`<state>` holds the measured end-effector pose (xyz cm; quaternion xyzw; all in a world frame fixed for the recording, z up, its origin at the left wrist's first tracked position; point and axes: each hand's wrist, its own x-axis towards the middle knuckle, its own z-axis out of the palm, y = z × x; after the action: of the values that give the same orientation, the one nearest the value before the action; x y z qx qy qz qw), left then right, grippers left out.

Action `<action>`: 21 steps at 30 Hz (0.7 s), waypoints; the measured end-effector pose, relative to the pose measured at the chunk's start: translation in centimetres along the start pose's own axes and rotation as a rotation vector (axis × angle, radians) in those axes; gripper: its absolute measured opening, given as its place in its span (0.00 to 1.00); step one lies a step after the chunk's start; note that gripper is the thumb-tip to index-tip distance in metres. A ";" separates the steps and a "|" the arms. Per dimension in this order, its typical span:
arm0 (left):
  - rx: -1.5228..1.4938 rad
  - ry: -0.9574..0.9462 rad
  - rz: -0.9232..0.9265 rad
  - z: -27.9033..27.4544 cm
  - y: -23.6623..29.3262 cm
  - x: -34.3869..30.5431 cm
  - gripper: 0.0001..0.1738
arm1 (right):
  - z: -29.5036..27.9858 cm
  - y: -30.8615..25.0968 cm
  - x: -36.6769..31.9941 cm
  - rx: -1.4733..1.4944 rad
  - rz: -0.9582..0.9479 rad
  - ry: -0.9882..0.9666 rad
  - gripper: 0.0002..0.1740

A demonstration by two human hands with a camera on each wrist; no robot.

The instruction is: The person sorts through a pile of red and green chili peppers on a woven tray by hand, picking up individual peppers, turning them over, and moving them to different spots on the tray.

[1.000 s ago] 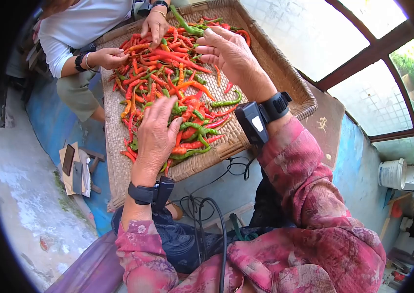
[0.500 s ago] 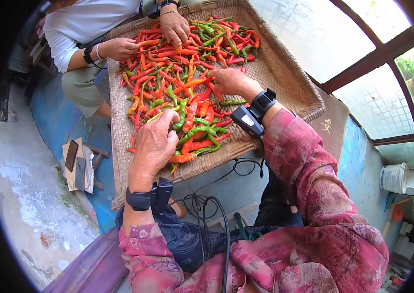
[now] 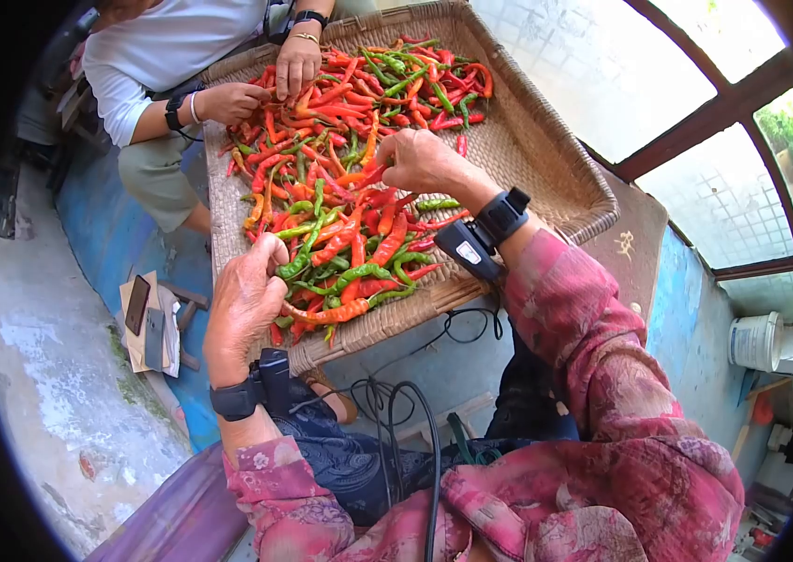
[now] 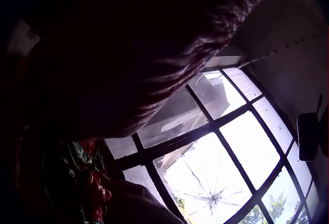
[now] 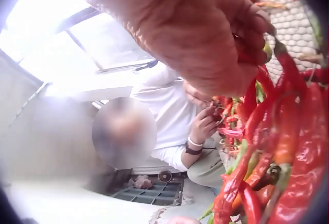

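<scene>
Red, orange and green chili peppers (image 3: 387, 245) lie heaped in a woven tray (image 3: 546, 159). My left hand (image 3: 245, 295) is at the near left of the heap, thumb and fingers pinching the end of a curved green chili pepper (image 3: 301, 257). In the left wrist view the palm is dark and hides the fingertips. Over the middle of the heap, my right hand (image 3: 425, 164) curls its fingers round a red chili pepper (image 3: 373, 176). The right wrist view shows those bent fingers (image 5: 252, 33) close above the tray's weave.
Across the tray another person's two hands (image 3: 237, 101) handle chili peppers at the far left. Black cables (image 3: 382, 398) hang below the tray's near edge. Two phones (image 3: 137, 304) lie on a small stool at left. Windows (image 3: 715, 178) stand at right, with a white bucket (image 3: 754, 340) below.
My right hand came down from above the far heap to its middle, fingers closing on a red chili pepper. My left hand drew back toward the near left, its fingers now curled.
</scene>
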<state>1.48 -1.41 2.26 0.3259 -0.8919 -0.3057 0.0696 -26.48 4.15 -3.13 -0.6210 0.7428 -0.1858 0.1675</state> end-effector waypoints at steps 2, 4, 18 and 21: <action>-0.023 0.035 0.029 -0.2 -0.2 -0.1 0.11 | -1.4 -1.9 -1.3 0.115 -0.001 0.120 0.15; -0.021 0.092 0.063 0.2 -0.8 0.2 0.12 | -1.8 -2.9 -2.4 0.177 -0.067 0.205 0.15; -0.263 0.244 0.220 3.5 3.1 1.3 0.27 | -1.4 -7.8 -5.1 0.530 -0.332 -0.073 0.12; -0.409 0.273 0.166 3.7 2.9 1.8 0.23 | -1.5 -8.1 -5.5 0.607 -0.292 -0.004 0.12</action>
<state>-2.69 1.10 0.89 0.2689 -0.8175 -0.4262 0.2789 -19.26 8.35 2.20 -0.6429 0.5565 -0.4196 0.3177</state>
